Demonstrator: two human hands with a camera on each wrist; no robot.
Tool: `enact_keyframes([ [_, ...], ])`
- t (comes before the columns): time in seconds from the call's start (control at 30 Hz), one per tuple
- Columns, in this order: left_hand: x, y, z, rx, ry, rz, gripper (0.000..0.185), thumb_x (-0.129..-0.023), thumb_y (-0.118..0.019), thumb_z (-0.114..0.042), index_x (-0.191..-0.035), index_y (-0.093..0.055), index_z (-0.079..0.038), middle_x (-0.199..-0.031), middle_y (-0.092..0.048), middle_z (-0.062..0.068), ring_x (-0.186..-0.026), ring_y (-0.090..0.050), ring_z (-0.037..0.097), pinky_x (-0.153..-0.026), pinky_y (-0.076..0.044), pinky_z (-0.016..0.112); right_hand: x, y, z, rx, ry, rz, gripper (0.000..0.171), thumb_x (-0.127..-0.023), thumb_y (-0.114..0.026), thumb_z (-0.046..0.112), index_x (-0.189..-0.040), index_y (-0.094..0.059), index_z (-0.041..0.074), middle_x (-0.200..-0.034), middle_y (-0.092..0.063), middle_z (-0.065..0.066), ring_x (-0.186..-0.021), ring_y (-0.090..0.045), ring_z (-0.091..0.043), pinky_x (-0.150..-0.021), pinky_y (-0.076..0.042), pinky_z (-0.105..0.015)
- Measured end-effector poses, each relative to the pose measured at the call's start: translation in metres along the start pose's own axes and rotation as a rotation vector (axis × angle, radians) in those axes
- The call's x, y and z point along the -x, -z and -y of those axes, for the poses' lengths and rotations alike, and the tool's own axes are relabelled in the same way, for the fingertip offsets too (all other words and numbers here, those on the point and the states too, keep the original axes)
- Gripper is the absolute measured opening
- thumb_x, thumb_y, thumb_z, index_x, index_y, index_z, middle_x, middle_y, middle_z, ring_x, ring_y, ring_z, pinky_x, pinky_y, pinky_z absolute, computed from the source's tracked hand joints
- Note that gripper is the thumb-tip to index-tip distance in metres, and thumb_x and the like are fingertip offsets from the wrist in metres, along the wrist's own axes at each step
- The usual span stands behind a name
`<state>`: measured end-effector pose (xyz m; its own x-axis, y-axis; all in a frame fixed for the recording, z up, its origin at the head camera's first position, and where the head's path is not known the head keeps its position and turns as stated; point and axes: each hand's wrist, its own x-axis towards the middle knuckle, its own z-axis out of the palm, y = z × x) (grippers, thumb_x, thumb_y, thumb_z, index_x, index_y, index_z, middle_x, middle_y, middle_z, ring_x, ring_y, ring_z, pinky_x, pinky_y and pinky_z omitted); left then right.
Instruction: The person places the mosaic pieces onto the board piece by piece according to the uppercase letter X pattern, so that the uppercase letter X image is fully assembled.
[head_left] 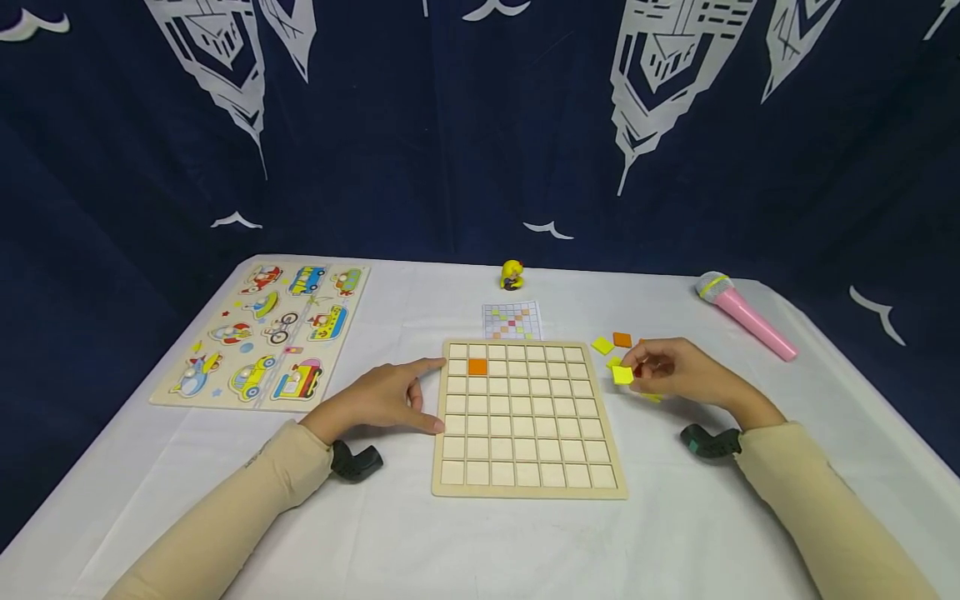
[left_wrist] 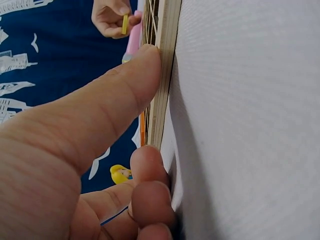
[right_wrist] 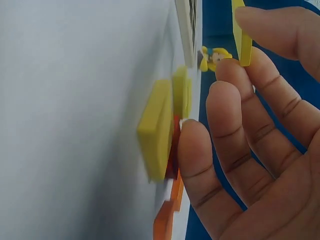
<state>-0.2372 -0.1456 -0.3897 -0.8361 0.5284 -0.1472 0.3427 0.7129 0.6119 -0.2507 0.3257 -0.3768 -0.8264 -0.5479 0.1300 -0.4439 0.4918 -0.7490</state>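
Observation:
A wooden grid board [head_left: 528,492] lies flat on the table, with one orange square tile [head_left: 477,367] in its second row. My left hand [head_left: 386,396] touches the board's left edge with thumb and index finger spread apart. In the left wrist view the thumb meets the layered board edge [left_wrist: 167,60]. Just off the board's right side, my right hand [head_left: 675,371] pinches a yellow square tile [head_left: 622,375] between thumb and fingers, above the table. Loose yellow tiles [right_wrist: 157,130] and orange tiles [right_wrist: 164,220] lie beneath and beside that hand, partly hidden by it in the head view.
A printed card with a coloured grid [head_left: 512,321] lies behind the board, and a small yellow figurine [head_left: 512,275] stands beyond it. A vehicle picture puzzle board [head_left: 262,337] is at the left. A pink toy microphone [head_left: 746,315] lies at the back right.

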Motion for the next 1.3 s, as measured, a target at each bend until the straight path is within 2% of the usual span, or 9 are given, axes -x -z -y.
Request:
enact_keyframes([
  [0.23, 0.0, 0.0, 0.0, -0.003, -0.004, -0.002, 0.101, -0.082, -0.096, -0.038, -0.163, -0.045, -0.004, -0.078, -0.064, -0.003, -0.07, -0.055, 0.013, -0.071, -0.044, 0.031, -0.016, -0.007, 0.011, 0.0, -0.064, 0.015, 0.023, -0.092, -0.081, -0.004, -0.113, -0.073, -0.006, -0.087, -0.064, -0.001, -0.076, -0.057, -0.012, -0.07, -0.049, -0.024],
  [0.5, 0.0, 0.0, -0.001, 0.001, -0.003, 0.0, 0.1, -0.083, -0.096, -0.038, -0.163, -0.046, -0.004, -0.078, -0.065, -0.003, -0.069, -0.055, 0.013, -0.07, -0.043, 0.031, -0.031, -0.014, 0.016, 0.0, -0.046, 0.017, 0.022, -0.091, -0.082, -0.003, -0.112, -0.075, -0.005, -0.094, -0.067, -0.004, -0.078, -0.058, -0.012, -0.072, -0.051, -0.024],
  [0.9, 0.001, 0.0, 0.0, 0.005, -0.006, -0.006, 0.101, -0.082, -0.096, -0.037, -0.163, -0.046, -0.003, -0.077, -0.065, -0.002, -0.069, -0.055, 0.013, -0.069, -0.044, 0.031, -0.053, -0.021, 0.02, 0.018, -0.085, 0.065, 0.024, -0.091, -0.084, 0.003, -0.113, -0.075, -0.003, -0.099, -0.068, -0.007, -0.079, -0.058, -0.012, -0.075, -0.05, -0.026],
  [1.1, 0.001, 0.0, 0.0, 0.004, -0.007, -0.004, 0.101, -0.082, -0.096, -0.038, -0.163, -0.046, -0.004, -0.077, -0.065, -0.002, -0.069, -0.056, 0.013, -0.069, -0.044, 0.031, -0.062, -0.028, 0.022, 0.058, -0.079, 0.089, 0.023, -0.092, -0.084, 0.004, -0.112, -0.075, -0.003, -0.098, -0.069, -0.007, -0.079, -0.058, -0.013, -0.074, -0.049, -0.027],
  [1.3, 0.0, 0.0, 0.001, -0.001, -0.011, -0.006, 0.1, -0.082, -0.096, -0.038, -0.163, -0.046, -0.004, -0.078, -0.065, -0.003, -0.068, -0.056, 0.013, -0.069, -0.044, 0.031, -0.07, -0.035, 0.025, 0.052, -0.097, 0.12, 0.024, -0.092, -0.084, 0.004, -0.113, -0.075, -0.003, -0.094, -0.067, -0.005, -0.078, -0.056, -0.014, -0.074, -0.048, -0.027],
])
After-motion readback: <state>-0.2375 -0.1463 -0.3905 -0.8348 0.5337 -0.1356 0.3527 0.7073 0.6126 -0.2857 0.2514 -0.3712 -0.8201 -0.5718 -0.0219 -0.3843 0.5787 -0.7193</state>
